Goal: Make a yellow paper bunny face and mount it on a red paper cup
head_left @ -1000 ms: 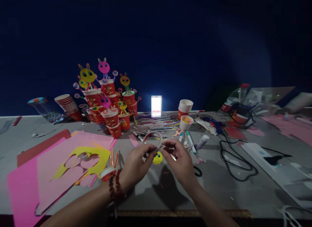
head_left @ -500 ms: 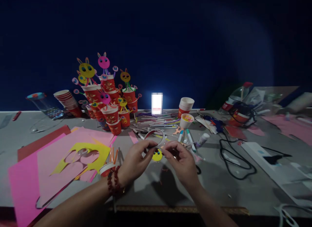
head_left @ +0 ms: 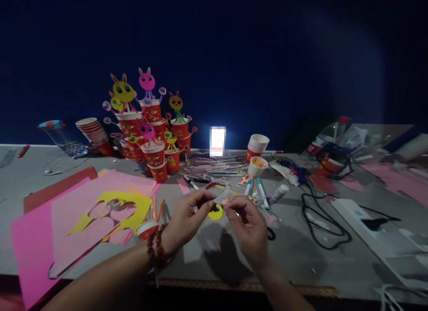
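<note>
Both hands are raised over the middle of the grey table, fingertips close together. My left hand [head_left: 190,217], with red beads at its wrist, pinches something too small to make out. My right hand [head_left: 246,224] is likewise closed, thumb against fingers, on something I cannot make out. Just beyond the fingertips is a roll of clear tape [head_left: 221,196]; whether a hand touches it is unclear. A yellow paper disc [head_left: 216,212] with a dark marking shows between and below the hands. Left of my left wrist stands a red paper cup [head_left: 149,230] holding orange sticks.
Stacked red cups [head_left: 155,157] with paper bunny figures stand back left. Pink sheets [head_left: 70,231] lie left. Markers [head_left: 262,193], a glue stick [head_left: 279,193], a white cup [head_left: 258,166] and a glue gun [head_left: 294,168] are right of centre. A black cable [head_left: 304,222] loops at right.
The view has shifted slightly. Both hands stay nearly in place with their fingertips close together; my right hand is turned a little more upright.
</note>
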A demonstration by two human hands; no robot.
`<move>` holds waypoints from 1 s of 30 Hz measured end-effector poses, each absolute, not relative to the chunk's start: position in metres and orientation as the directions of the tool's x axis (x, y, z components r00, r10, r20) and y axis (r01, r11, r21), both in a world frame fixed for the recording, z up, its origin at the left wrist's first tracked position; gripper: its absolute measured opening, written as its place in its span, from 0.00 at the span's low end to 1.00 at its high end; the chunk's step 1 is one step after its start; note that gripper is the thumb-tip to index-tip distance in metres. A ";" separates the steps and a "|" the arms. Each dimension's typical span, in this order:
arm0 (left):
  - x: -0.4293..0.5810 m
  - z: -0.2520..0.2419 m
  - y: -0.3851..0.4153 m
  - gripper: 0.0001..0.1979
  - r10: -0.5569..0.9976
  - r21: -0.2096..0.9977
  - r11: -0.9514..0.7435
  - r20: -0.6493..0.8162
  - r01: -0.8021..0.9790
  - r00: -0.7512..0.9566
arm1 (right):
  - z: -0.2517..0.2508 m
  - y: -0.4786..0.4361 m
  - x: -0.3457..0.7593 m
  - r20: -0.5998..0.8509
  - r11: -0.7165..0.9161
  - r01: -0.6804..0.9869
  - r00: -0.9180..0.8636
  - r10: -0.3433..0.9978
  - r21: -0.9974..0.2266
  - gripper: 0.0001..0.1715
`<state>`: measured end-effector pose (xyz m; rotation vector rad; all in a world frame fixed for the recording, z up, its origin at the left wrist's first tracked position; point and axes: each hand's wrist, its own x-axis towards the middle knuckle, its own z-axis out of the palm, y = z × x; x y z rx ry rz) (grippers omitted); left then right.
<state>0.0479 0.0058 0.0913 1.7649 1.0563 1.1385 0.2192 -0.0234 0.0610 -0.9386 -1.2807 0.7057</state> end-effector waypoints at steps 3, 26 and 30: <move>0.027 0.089 0.025 0.08 0.962 0.954 -0.260 0.244 0.147 0.121 | 0.059 -0.025 0.234 0.444 0.478 -0.006 0.364 0.819 -0.878 0.02; -0.072 0.099 0.067 0.17 0.959 0.389 -0.273 0.176 0.880 0.220 | 0.037 -0.032 0.275 0.186 0.175 0.106 0.102 0.977 -0.979 0.11; -0.106 0.077 -0.002 0.19 0.934 0.548 -0.065 0.327 0.834 -0.142 | 0.027 -0.032 0.275 0.159 0.151 0.097 0.076 0.984 -0.984 0.13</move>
